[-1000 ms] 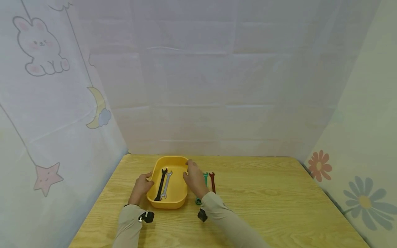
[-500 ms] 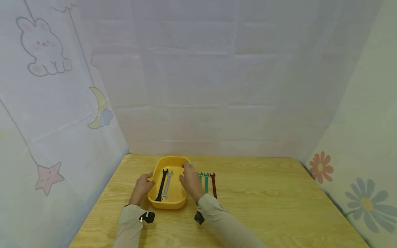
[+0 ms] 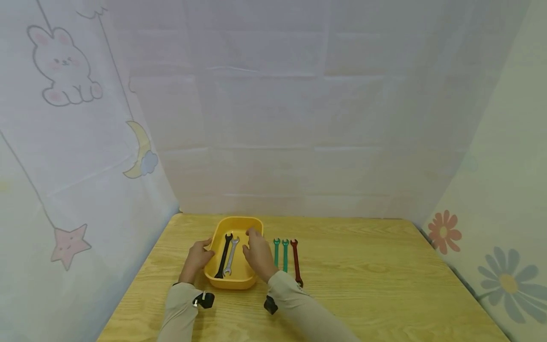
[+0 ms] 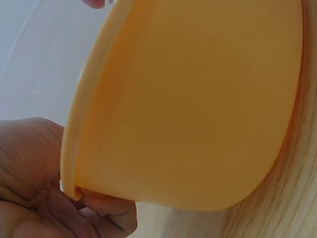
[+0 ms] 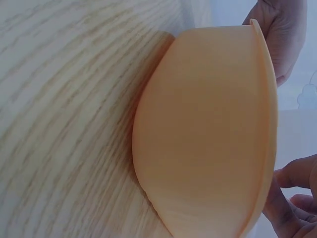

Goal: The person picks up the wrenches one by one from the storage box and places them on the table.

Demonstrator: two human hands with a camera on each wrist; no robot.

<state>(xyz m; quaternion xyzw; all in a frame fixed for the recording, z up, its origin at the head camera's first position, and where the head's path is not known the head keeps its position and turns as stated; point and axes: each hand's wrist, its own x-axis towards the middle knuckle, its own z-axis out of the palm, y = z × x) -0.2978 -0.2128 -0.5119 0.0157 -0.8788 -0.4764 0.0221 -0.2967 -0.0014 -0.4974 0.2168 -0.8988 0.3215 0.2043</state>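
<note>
A yellow plastic tray stands on the table, with a black wrench and a silver wrench lying side by side inside. My left hand grips its left rim, thumb over the edge; in the left wrist view, fingers curl below that rim. The right hand reaches over the right side, fingers relaxed and nothing seen between them. In the right wrist view this hand appears just past the rim. Right of the tray lie two green wrenches and a dark red wrench, the green ones' lower ends hidden by my sleeve.
The wooden table extends to the right of the wrenches. A pale cloth backdrop rises behind it, with printed side walls left and right. A dark wrist camera is strapped to each forearm.
My right hand has moved left from the tray's right rim to over its inside, uncovering more of the green and dark red wrenches. The left hand keeps its grip on the tray.
</note>
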